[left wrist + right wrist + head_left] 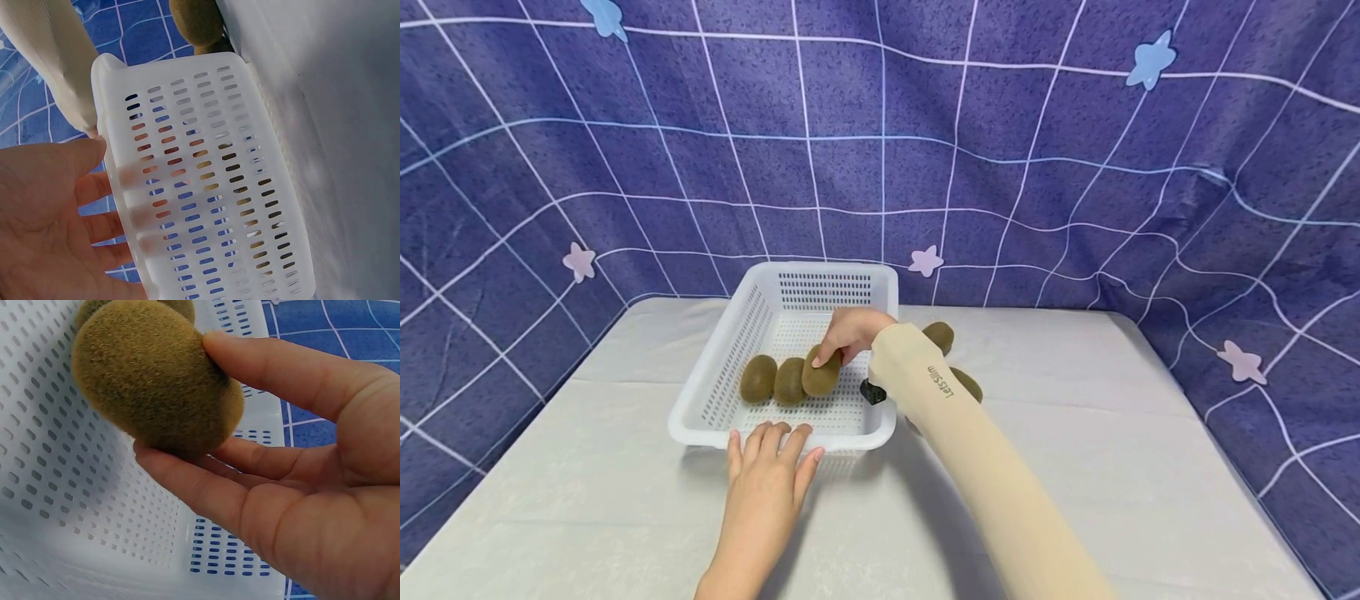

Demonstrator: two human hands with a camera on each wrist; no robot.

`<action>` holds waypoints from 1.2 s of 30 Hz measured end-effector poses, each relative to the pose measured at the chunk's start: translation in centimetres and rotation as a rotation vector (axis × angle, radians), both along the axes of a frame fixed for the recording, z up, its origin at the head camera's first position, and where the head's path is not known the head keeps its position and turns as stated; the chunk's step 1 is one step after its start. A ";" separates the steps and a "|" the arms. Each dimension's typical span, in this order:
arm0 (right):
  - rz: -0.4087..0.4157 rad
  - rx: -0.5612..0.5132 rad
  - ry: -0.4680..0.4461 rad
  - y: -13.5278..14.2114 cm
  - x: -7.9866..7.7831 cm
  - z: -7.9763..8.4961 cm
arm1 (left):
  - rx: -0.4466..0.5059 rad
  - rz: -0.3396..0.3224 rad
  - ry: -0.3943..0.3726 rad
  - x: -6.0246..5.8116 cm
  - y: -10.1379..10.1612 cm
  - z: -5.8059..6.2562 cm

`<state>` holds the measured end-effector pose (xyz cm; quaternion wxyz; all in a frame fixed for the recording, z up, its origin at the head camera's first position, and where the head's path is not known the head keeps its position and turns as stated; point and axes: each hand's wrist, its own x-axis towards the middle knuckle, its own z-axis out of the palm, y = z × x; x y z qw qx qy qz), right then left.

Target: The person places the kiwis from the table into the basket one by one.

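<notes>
A white perforated basket [703, 417] stands on the table with three brown kiwis in a row inside. My right hand [831, 354] reaches into it and pinches the rightmost kiwi [820, 377] between thumb and fingers. The right wrist view shows that kiwi [153, 375] gripped in my right hand [178, 400] just above the basket floor [56, 487]. The other two kiwis [757, 377] [789, 381] lie to its left. My left hand [775, 433] lies flat on the table, straight fingers against the basket's front wall [206, 187]; the left hand [103, 187] holds nothing.
Two more kiwis [938, 336] [967, 385] lie on the white table [1112, 467] right of the basket, partly hidden by my right sleeve [970, 450]. A purple grid-patterned cloth [1000, 167] closes in the back and both sides.
</notes>
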<state>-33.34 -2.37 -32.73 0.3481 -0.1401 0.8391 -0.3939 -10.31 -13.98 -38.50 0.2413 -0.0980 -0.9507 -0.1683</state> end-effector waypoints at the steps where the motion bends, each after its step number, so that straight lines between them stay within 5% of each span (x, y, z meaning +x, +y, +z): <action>1: -0.003 0.010 -0.010 0.0 0.0 0.0 | -0.001 -0.001 0.001 0.0 0.0 0.0; 12: -0.027 0.023 -0.109 -0.1 -0.3 -0.5 | -0.006 -0.004 0.000 0.0 0.2 0.1; 23: 0.006 0.100 -0.063 0.1 -0.1 -0.7 | -0.006 -0.008 -0.001 -0.1 0.3 0.1; 27: 0.035 0.068 0.007 0.2 -0.1 -0.5 | -0.009 -0.006 0.002 -0.1 0.2 0.1; 36: -0.013 -0.071 -0.022 0.0 0.1 0.3 | -0.011 -0.005 0.003 0.0 0.0 0.0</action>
